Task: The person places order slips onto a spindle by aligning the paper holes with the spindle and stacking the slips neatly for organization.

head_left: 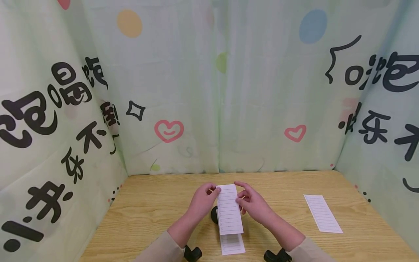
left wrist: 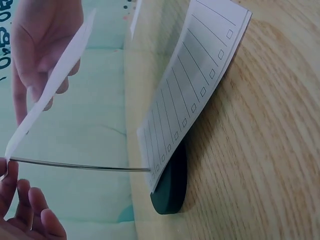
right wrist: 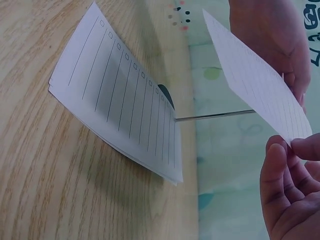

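At the far left hangs a pale green curtain (head_left: 29, 163) with bold black characters, beside a wooden table (head_left: 157, 203). A beige left sleeve (head_left: 160, 247) reaches in from the near edge, a black wrist device (head_left: 193, 254) by its cuff. The left hand (head_left: 202, 201) pinches the upper left part of a white checklist sheet (head_left: 229, 213), its thumb on the printed face. Just to the right, partly behind the paper, sits a black round base (head_left: 214, 215) on the table; the left wrist view shows a thin metal spike (left wrist: 80, 165) rising from it. More lined slips (head_left: 233, 249) lie at the spike's foot, tilted over the base below the checklist sheet, which is raised at the spike's upper end; whether the tip pierces it cannot be told. The right hand (head_left: 255, 207) pinches the sheet's right edge between thumb and fingers, index finger stretched to the top corner. A second black wrist device (head_left: 278, 255) stands by the right sleeve (head_left: 309, 251). Farther right, well apart, a loose lined sheet (head_left: 323, 214) lies flat on the table, printed side up.
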The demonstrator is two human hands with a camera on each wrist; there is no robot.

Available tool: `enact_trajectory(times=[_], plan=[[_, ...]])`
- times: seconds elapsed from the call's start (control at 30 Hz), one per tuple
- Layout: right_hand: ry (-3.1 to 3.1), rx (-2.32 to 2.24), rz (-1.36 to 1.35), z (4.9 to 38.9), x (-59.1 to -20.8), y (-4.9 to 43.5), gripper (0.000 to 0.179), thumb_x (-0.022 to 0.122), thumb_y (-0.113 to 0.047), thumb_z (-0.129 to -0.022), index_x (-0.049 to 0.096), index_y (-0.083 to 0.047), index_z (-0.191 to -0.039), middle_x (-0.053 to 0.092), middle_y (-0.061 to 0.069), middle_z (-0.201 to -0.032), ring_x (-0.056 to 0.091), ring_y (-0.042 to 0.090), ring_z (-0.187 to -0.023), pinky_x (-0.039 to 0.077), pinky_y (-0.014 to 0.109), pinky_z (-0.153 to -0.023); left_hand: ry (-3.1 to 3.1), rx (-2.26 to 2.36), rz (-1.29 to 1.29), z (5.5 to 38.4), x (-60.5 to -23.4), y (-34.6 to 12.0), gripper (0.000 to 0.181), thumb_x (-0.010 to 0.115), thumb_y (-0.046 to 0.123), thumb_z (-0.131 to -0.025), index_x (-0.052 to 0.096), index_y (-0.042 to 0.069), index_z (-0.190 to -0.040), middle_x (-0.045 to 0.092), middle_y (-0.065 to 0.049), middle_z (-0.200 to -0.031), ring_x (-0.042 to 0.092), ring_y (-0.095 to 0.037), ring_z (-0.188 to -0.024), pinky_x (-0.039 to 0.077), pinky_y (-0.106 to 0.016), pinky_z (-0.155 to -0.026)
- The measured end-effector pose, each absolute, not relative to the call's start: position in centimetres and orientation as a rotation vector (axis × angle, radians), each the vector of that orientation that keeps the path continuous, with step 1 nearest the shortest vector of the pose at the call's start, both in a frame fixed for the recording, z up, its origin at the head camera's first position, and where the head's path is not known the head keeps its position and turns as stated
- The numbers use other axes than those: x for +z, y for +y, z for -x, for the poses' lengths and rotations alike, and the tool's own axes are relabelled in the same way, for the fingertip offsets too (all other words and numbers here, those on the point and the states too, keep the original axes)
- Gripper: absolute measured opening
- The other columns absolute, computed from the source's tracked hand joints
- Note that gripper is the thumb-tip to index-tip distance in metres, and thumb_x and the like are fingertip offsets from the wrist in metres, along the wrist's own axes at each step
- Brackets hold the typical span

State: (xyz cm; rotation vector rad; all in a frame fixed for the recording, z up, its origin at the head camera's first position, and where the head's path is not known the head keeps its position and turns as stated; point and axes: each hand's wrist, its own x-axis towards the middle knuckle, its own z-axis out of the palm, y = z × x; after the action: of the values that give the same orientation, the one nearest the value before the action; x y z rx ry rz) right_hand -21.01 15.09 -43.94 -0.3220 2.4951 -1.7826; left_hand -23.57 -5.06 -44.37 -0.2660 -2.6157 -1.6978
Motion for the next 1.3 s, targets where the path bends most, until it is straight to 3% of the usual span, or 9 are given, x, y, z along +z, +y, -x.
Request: enact_trajectory(times=[0.33, 0.67, 1.3], plan=[[2.508, -1.771, 0.307, 21.1, -44.4, 15.1, 0.054, 0.058, 0.001, -0.097, 0.041, -0.007, -0.147, 0.059, 0.011, -0.092, 0.056, 0.024, -0.067, 0.052, 0.039, -0.057, -2.64, -1.648, 0.256, 23.4, -44.4, -5.0, 0.019, 0.061, 0.035, -0.099, 0.065, 0.016, -0.095, 0.058, 0.0, -0.105, 0.051, -0.021, -0.093, 0.044, -0.035, -0.072], [2.52, -1.72, 0.34, 20.9, -44.6, 15.1, 0.052, 0.058, 0.003, -0.096, 0.043, -0.005, -0.145, 0.058, 0.01, -0.088, 0.056, 0.024, -0.064, 0.053, 0.045, -0.059, -2.705, -1.563, 0.249, 23.3, -44.8, -5.2, 0.017, 0.064, 0.03, -0.097, 0.067, 0.014, -0.092, 0.056, -0.002, -0.1, 0.05, -0.021, -0.087, 0.044, -0.034, -0.069], [2.532, -1.5, 0.362, 20.8, -47.3, 15.5, 0.057, 0.063, 0.005, -0.091, 0.043, 0.0, -0.144, 0.058, 0.008, -0.08, 0.056, 0.021, -0.06, 0.05, 0.035, -0.055, -2.942, -1.412, 0.246, 23.5, -46.9, -5.6, 0.014, 0.071, 0.026, -0.093, 0.064, 0.015, -0.087, 0.057, -0.001, -0.087, 0.05, -0.02, -0.071, 0.041, -0.033, -0.059]])
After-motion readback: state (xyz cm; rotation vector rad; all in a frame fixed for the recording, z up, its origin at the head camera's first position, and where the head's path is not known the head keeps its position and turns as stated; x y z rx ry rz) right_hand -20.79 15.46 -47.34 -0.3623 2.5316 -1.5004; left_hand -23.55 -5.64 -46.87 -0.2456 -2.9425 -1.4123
